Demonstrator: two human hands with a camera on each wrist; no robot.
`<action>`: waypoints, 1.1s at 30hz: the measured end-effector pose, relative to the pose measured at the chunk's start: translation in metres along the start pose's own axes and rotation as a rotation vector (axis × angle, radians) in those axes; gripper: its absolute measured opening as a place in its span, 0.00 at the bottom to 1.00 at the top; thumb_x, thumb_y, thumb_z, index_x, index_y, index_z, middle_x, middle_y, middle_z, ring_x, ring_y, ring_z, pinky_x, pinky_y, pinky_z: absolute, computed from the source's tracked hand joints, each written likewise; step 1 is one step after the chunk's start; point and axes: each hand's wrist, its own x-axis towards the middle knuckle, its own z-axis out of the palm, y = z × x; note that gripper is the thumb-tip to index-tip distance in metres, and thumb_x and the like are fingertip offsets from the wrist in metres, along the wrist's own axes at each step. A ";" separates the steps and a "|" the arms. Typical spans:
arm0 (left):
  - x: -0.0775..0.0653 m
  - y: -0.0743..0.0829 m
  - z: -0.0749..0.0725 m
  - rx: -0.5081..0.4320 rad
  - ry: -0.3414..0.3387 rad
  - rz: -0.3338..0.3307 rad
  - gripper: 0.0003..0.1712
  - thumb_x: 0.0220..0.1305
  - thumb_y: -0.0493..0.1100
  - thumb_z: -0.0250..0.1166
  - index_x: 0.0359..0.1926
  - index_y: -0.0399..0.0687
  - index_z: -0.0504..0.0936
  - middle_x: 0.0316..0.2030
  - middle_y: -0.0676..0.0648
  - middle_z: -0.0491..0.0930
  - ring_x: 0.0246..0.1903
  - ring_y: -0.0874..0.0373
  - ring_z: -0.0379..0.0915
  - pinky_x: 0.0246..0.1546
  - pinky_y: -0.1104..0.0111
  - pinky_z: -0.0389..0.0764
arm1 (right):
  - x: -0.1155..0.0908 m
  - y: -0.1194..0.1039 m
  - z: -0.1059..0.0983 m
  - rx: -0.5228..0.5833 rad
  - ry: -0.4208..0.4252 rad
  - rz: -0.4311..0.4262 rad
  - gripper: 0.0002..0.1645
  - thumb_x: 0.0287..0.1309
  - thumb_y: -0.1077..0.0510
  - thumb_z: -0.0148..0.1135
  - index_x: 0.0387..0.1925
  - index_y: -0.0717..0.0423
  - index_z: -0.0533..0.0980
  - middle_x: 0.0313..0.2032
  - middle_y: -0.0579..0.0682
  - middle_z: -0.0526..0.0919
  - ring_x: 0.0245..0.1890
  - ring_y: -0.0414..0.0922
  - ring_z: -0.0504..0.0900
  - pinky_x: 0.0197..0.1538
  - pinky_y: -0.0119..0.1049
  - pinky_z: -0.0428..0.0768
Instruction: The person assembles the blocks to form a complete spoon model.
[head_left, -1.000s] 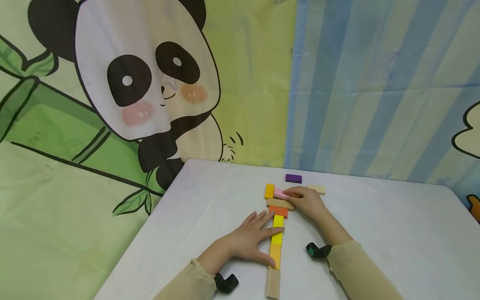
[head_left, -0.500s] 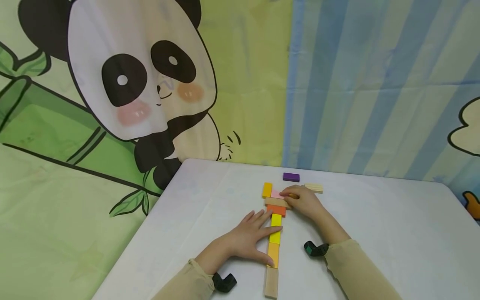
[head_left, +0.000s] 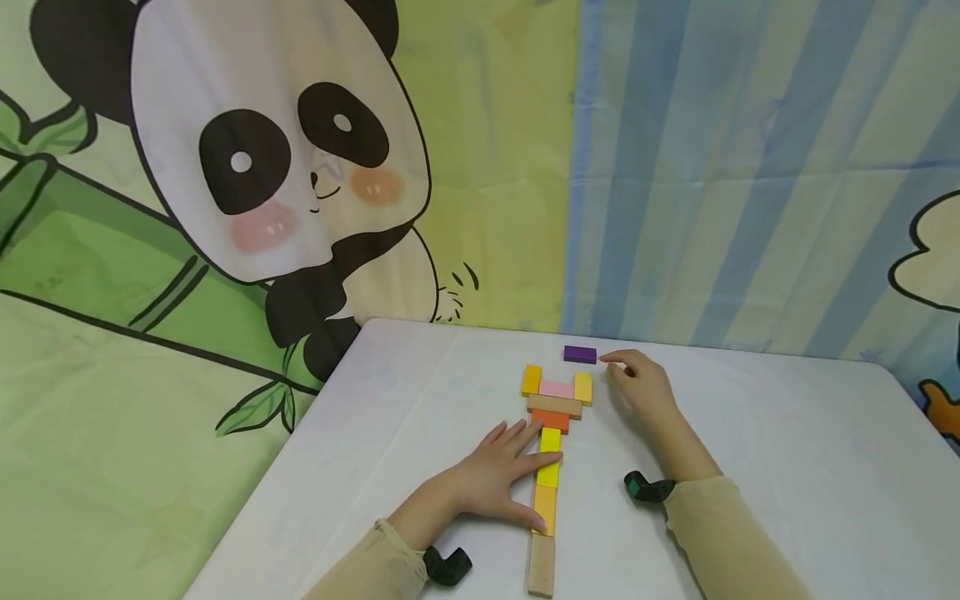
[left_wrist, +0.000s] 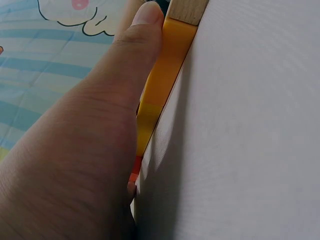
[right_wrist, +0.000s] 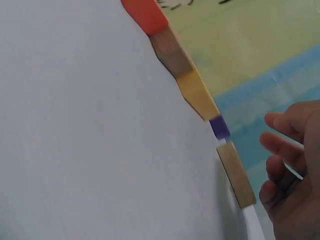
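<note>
My left hand [head_left: 491,475] lies spread beside a line of blocks, with fingertips and thumb over the yellow block [head_left: 548,475] and the orange-yellow block [head_left: 545,508]. Beyond its fingers come a red-orange block [head_left: 551,422], a crosswise wooden block [head_left: 554,406] and a pink block [head_left: 557,389]. Two yellow blocks, the left one [head_left: 531,380] and the right one [head_left: 582,388], flank the pink. My right hand [head_left: 647,387] hovers with bent fingers, holding nothing, its index tip near the purple block [head_left: 580,355]. Close to these fingers is a pale wooden block [right_wrist: 236,175], hidden in the head view.
A plain wooden block [head_left: 542,566] ends the line at the near side. All blocks stand on a white table [head_left: 780,467], with a printed panda and striped curtain [head_left: 750,183] right behind its far edge. Each wrist wears a black camera.
My right hand has let go of the right yellow block beside the pink one and moved right and back, over the pale wooden block. My left hand has stayed in place.
</note>
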 end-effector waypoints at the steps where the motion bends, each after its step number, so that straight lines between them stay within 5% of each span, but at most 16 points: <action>1: 0.000 0.000 0.000 0.004 0.001 0.003 0.55 0.44 0.90 0.48 0.73 0.88 0.42 0.80 0.52 0.29 0.79 0.47 0.31 0.77 0.45 0.38 | 0.001 0.007 -0.004 -0.008 0.013 0.029 0.19 0.71 0.53 0.51 0.58 0.49 0.79 0.60 0.57 0.77 0.47 0.54 0.76 0.50 0.51 0.77; 5: -0.001 0.000 0.001 0.008 0.007 0.010 0.56 0.44 0.89 0.48 0.74 0.87 0.42 0.80 0.50 0.30 0.79 0.47 0.31 0.77 0.45 0.38 | 0.001 0.029 -0.014 -0.039 0.025 0.096 0.22 0.69 0.55 0.52 0.61 0.51 0.76 0.61 0.60 0.75 0.45 0.54 0.74 0.46 0.48 0.74; 11: -0.002 -0.001 0.000 0.016 0.009 0.012 0.56 0.45 0.89 0.49 0.74 0.87 0.42 0.80 0.50 0.30 0.79 0.47 0.31 0.77 0.45 0.38 | 0.003 0.045 -0.018 -0.057 -0.039 0.066 0.24 0.68 0.53 0.56 0.64 0.52 0.74 0.63 0.61 0.73 0.44 0.53 0.73 0.48 0.49 0.73; 25: -0.002 0.001 -0.001 0.003 0.014 0.010 0.56 0.45 0.88 0.50 0.74 0.86 0.44 0.80 0.49 0.30 0.79 0.47 0.30 0.77 0.45 0.37 | 0.003 0.053 -0.018 -0.089 -0.084 0.029 0.21 0.66 0.56 0.60 0.60 0.51 0.78 0.52 0.58 0.78 0.41 0.51 0.73 0.44 0.43 0.71; 33: -0.002 0.001 -0.001 0.002 0.015 0.014 0.56 0.45 0.88 0.50 0.74 0.85 0.44 0.80 0.50 0.30 0.79 0.46 0.31 0.77 0.45 0.38 | 0.000 0.052 -0.019 -0.085 -0.062 0.033 0.21 0.66 0.55 0.61 0.60 0.49 0.77 0.56 0.58 0.78 0.45 0.53 0.74 0.49 0.50 0.74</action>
